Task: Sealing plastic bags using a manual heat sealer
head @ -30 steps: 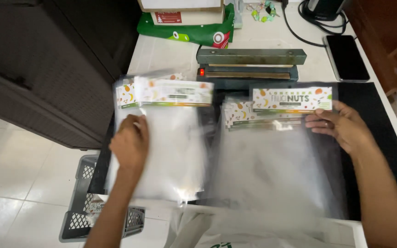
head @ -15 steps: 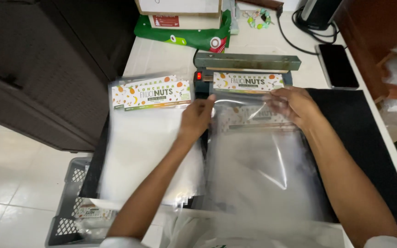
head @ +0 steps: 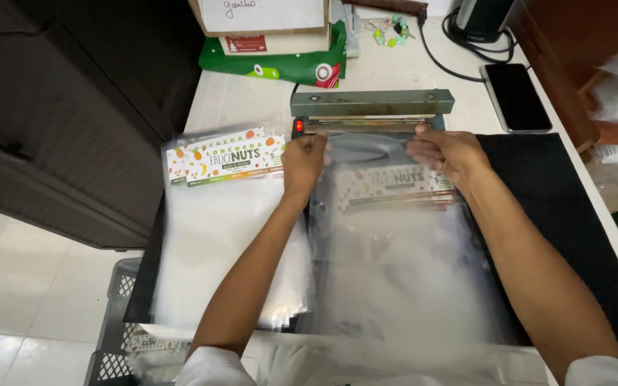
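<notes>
item: clear plastic bag (head: 395, 250) with printed header strip, top edge lying at the heat sealer (head: 372, 109) on the white table (head: 252, 100). our left hand (head: 303, 161) and right hand (head: 443, 149) pinched its upper corners, fingers closed on film; we judged it light, limp, slippery, best held by the header. beside it lay a stack of bags (head: 223, 236), glossy and flat, on a black mat (head: 559, 200).

The clear bag (head: 395, 236) is motion-blurred (its bottom edge cut off), hiding the stack beneath it.
</notes>
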